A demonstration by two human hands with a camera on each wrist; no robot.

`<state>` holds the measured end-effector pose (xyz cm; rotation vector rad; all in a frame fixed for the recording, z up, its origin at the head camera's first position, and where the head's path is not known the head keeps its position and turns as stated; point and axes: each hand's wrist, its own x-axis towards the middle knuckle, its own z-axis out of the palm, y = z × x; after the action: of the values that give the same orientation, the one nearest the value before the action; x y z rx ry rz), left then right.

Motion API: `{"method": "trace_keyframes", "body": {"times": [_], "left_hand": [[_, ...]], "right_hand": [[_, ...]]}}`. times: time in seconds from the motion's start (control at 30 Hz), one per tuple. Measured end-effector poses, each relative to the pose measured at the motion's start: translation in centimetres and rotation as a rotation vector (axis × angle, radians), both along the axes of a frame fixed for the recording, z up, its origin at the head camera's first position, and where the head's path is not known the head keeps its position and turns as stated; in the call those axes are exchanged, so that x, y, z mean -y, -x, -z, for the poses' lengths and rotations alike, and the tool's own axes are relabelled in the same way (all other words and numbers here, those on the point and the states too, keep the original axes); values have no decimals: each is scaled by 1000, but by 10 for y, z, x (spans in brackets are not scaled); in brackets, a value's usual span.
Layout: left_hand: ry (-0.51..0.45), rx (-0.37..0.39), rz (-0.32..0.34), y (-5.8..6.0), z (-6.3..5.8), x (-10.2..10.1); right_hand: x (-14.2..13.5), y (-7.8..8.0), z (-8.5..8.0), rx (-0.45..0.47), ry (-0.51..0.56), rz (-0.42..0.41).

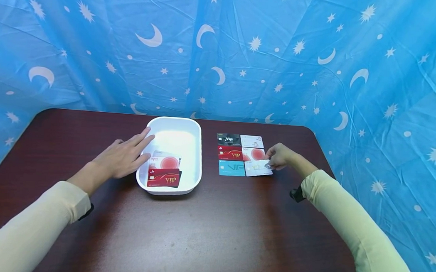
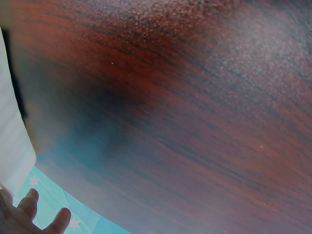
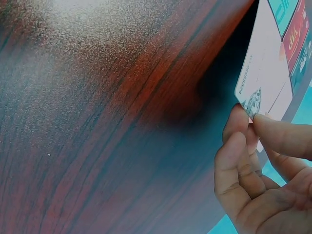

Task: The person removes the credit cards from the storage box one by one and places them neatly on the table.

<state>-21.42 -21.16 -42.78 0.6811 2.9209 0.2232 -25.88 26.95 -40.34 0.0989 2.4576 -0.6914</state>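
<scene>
My right hand [image 1: 279, 156] pinches the right edge of a white VIP card [image 1: 255, 168] between thumb and fingers. In the right wrist view that white card [image 3: 258, 63] tilts up from the table at its held corner. Beside it lie a teal VIP card [image 1: 232, 168], a red VIP card [image 1: 230, 153], a black Vip card [image 1: 228, 139], a white card with a red circle [image 1: 252, 154] and a pale card [image 1: 252, 141]. My left hand [image 1: 123, 155] rests with fingers spread on the left rim of a white tub [image 1: 187, 140].
Inside the tub lie a red VIP card [image 1: 163, 178], with a dark card edge under it, and a red-circle card [image 1: 160, 162] over a paler one. The dark wooden table [image 1: 212, 235] ends at a blue star-and-moon curtain [image 1: 230, 62] behind and to the right.
</scene>
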Motion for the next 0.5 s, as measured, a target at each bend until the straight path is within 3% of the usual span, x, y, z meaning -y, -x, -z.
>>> {"method": "trace_keyframes", "body": {"times": [0.5], "left_hand": [[8, 3, -2, 0, -1, 0]], "right_hand": [[-1, 1, 9, -1, -25, 23]]}}
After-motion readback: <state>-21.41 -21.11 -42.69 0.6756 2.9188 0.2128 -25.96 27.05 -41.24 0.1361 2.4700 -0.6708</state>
